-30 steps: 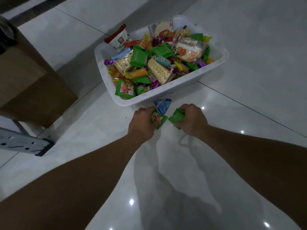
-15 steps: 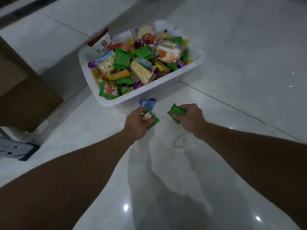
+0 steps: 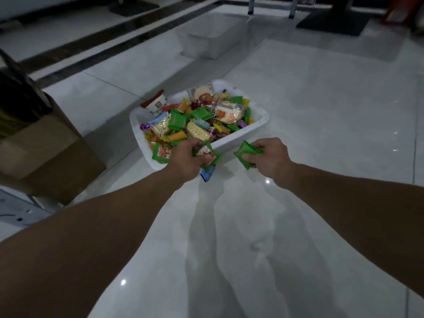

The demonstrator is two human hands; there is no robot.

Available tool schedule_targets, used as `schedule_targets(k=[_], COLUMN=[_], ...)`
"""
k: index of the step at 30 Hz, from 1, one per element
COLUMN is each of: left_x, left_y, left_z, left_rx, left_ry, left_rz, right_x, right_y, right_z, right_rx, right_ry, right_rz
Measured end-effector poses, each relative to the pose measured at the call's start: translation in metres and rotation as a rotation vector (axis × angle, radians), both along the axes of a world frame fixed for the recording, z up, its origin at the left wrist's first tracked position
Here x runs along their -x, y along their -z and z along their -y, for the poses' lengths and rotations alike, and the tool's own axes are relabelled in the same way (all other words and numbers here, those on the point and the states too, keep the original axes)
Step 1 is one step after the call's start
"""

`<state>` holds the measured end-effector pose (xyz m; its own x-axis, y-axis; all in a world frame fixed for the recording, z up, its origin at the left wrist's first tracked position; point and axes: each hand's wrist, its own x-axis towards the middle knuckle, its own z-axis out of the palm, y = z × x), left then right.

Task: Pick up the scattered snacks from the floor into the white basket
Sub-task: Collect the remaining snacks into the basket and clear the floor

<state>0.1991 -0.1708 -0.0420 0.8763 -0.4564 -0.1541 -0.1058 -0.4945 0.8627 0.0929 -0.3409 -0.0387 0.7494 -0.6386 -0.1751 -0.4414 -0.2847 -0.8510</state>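
A white basket (image 3: 260, 121) is seen standing on the pale tiled floor (image 3: 332, 115), a little beyond the middle of the view. It is heaped with wrapped snacks: a cracker packet (image 3: 198, 132) near the middle, a green square packet (image 3: 177, 120) to its left, a round rice cake in a clear wrapper (image 3: 227, 112) towards the far right, and a white pouch with a red top (image 3: 156, 104) propped at the far left corner.

Both bare forearms are stretched forward from the near edge. The left hand (image 3: 187, 159) is held at the near rim of the basket, its fingers curled round a green snack packet with a printed front (image 3: 207, 154). A blue packet (image 3: 207, 175) shows just beneath that hand; whether it is also gripped or lies on the floor cannot be told. The right hand (image 3: 271, 157) is held just near of the basket, to the right of the left hand, with a plain green packet (image 3: 246, 154) pinched between thumb and curled fingers. The two hands are close together but apart.

A brown cardboard box (image 3: 50, 154) is placed on the floor at the left. A grey metal part (image 3: 16, 211) lies near of it at the left edge. A second white basket (image 3: 211, 34) stands further off, and dark stripes (image 3: 128, 31) run across the floor at the far left.
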Motion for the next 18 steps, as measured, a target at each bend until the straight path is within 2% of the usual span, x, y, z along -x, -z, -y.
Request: schedule_targets(k=[7, 11, 18], left_x=[-0.04, -0.067, -0.109], left_y=[-0.028, -0.033, 0.002], left_z=[-0.018, -0.028, -0.035], left_rx=[0.116, 0.179, 0.125], left_ry=[-0.251, -0.313, -0.338], left_rz=[0.031, 0.014, -0.003], right_x=[-0.044, -0.081, -0.135], right_y=[-0.022, -0.024, -0.008], right_z=[-0.017, -0.026, -0.034], right_rx=[-0.101, -0.093, 0.158], right_ry=[0.011, -0.029, -0.042], right_rz=[0.113, 0.12, 0.015])
